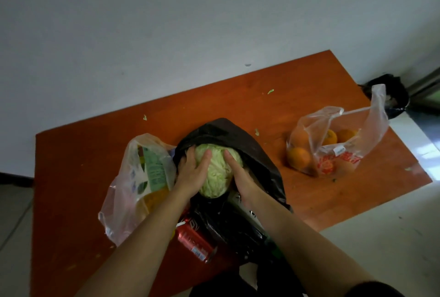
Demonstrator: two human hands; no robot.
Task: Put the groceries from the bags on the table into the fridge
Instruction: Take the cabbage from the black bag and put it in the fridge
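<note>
You are gripping the cabbage (pixel 217 173) between your left hand (pixel 191 174) and right hand (pixel 241 176), in the open mouth of the black bag (pixel 258 153).

Your fingers are curving over the top of the head, one hand on each flank; the cabbage is sitting within the bag at the middle of the tabletop (pixel 90 153), and whether it is lifted clear cannot be told. A red can (pixel 194 240) is lying on its side at the bag's near edge. Just left, a clear bag (pixel 119 201) is holding a green carton (pixel 154 168). Well to the right, a second clear bag (pixel 373 134) is holding oranges (pixel 298 157). Small leaf scraps (pixel 270 92) are lying on the bare tabletop beyond.
</note>
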